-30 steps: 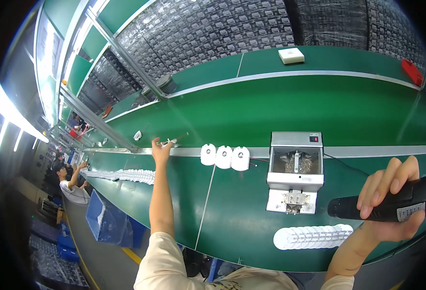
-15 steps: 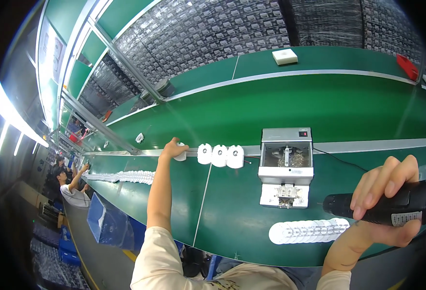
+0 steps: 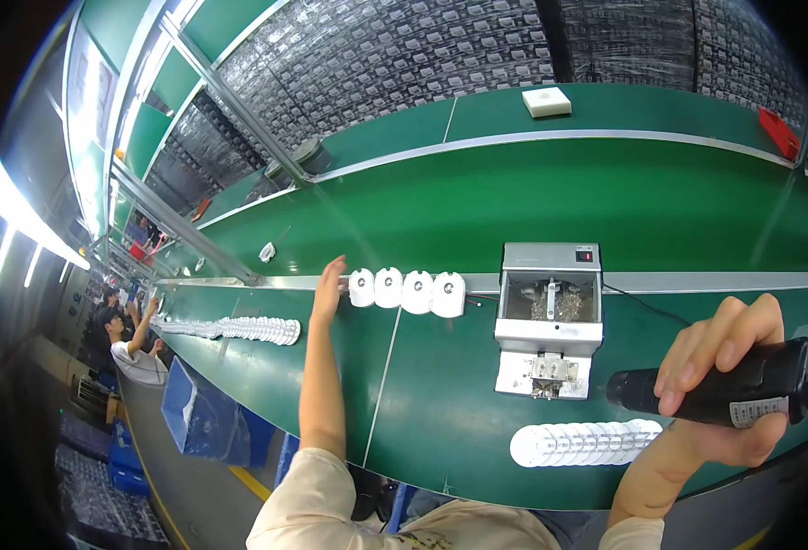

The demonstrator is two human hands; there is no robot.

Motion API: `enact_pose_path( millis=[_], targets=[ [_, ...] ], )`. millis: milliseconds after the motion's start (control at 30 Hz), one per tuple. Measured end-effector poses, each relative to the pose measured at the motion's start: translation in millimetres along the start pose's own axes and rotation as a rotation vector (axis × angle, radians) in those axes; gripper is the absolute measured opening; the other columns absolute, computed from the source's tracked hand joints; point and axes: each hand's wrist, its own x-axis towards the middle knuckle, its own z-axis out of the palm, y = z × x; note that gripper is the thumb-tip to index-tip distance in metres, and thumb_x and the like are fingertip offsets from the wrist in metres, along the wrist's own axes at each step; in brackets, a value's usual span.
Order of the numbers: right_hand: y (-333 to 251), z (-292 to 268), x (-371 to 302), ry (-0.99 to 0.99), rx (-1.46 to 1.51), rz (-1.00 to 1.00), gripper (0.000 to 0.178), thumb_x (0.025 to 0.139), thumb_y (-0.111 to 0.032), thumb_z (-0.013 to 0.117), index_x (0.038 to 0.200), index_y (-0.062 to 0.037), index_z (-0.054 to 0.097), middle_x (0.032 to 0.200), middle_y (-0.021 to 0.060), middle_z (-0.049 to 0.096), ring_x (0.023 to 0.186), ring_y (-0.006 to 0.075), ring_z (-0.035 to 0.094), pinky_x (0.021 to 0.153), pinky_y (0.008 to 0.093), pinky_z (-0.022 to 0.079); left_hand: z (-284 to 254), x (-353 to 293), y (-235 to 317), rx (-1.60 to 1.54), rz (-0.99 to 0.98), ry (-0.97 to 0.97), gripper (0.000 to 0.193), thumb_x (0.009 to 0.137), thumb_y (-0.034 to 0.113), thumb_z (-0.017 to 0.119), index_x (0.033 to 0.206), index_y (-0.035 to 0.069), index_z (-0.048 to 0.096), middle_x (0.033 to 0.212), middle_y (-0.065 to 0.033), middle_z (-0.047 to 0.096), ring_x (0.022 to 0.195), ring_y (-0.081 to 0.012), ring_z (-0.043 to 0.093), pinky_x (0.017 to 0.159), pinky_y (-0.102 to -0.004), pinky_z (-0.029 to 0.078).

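Note:
My right hand (image 3: pixel 723 380) is wrapped around a black electric screwdriver (image 3: pixel 762 376), held nearly level over the right end of the bench with its nose to the left. At the middle of the bench, several rounded white plastic housings (image 3: pixel 418 292) stand in a row, each with a dark mark in its centre. My left hand (image 3: pixel 328 291) is beside the leftmost housing (image 3: pixel 361 288), fingers stretched and apart; its fingertips are close to that housing's left edge. Between the row and my right hand sits a grey screw feeder (image 3: pixel 551 335) with loose screws in its tray.
A line of overlapping white round parts (image 3: pixel 583 444) lies near the front edge; a longer stack (image 3: pixel 262 330) runs off left. Blue bin (image 3: pixel 204 417) is beside the bench. A white block (image 3: pixel 547 102) and red holder (image 3: pixel 777 134) rest on the upper shelf. Another person (image 3: pixel 138 353) works far left.
A white housing that was under my left hand now stands at the left end of the row. My left hand has let go of it. The right hand still holds the screwdriver, almost unmoved.

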Motion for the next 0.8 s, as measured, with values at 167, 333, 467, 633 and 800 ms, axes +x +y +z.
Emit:
enact_pose_path(
  millis=[167, 333, 467, 633, 800],
  targets=[
    [9, 3, 5, 0.039, 0.004, -0.033, 0.057, 0.082, -0.052, 0.058, 0.092, 0.0003, 0.038, 0.07, 0.0113, 0.051, 0.044, 0.0149, 0.052, 0.043, 0.0254, 0.047, -9, -17, -39, -0.42, 0.111, 0.448, 0.027, 0.091, 0.021, 0.051, 0.106, 0.0, 0.058, 0.092, -0.0066, 0.061, 0.077, -0.0133, 0.058, 0.063, -0.0228, 0.043],
    [17, 3, 6, 0.006, -0.007, 0.075, 0.052, 0.086, -0.05, 0.053, 0.09, -0.0013, 0.037, 0.066, 0.0093, 0.049, 0.044, 0.0146, 0.051, 0.042, 0.0253, 0.046, 1, -18, -24, -0.271, 0.1, 0.413, 0.026, 0.092, 0.022, 0.05, 0.103, 0.001, 0.059, 0.091, -0.0066, 0.062, 0.076, -0.0125, 0.058, 0.063, -0.0234, 0.043],
    [25, 9, 7, -0.005, -0.001, 0.05, 0.05, 0.086, -0.05, 0.052, 0.087, -0.0026, 0.037, 0.064, 0.0087, 0.049, 0.044, 0.0142, 0.05, 0.042, 0.0254, 0.046, 3, -16, -22, -0.192, 0.128, 0.359, 0.026, 0.092, 0.023, 0.05, 0.101, 0.001, 0.061, 0.09, -0.0057, 0.064, 0.074, -0.0118, 0.059, 0.062, -0.0237, 0.043],
    [29, 12, 4, 0.046, -0.018, 0.092, 0.053, 0.083, -0.051, 0.056, 0.087, -0.0023, 0.037, 0.064, 0.0088, 0.049, 0.044, 0.0144, 0.049, 0.042, 0.025, 0.046, 4, -14, -25, -0.172, 0.114, 0.348, 0.025, 0.092, 0.022, 0.051, 0.103, 0.002, 0.06, 0.089, -0.005, 0.063, 0.071, -0.0107, 0.058, 0.061, -0.0217, 0.042],
    [32, 17, 3, 0.086, -0.07, 0.094, 0.056, 0.08, -0.053, 0.059, 0.087, -0.0023, 0.036, 0.064, 0.0088, 0.048, 0.045, 0.0142, 0.049, 0.042, 0.0245, 0.045, 3, -14, -29, -0.193, 0.123, 0.349, 0.021, 0.09, 0.017, 0.054, 0.101, 0.001, 0.06, 0.085, -0.0061, 0.064, 0.069, -0.0099, 0.058, 0.061, -0.0214, 0.042]
  ],
)
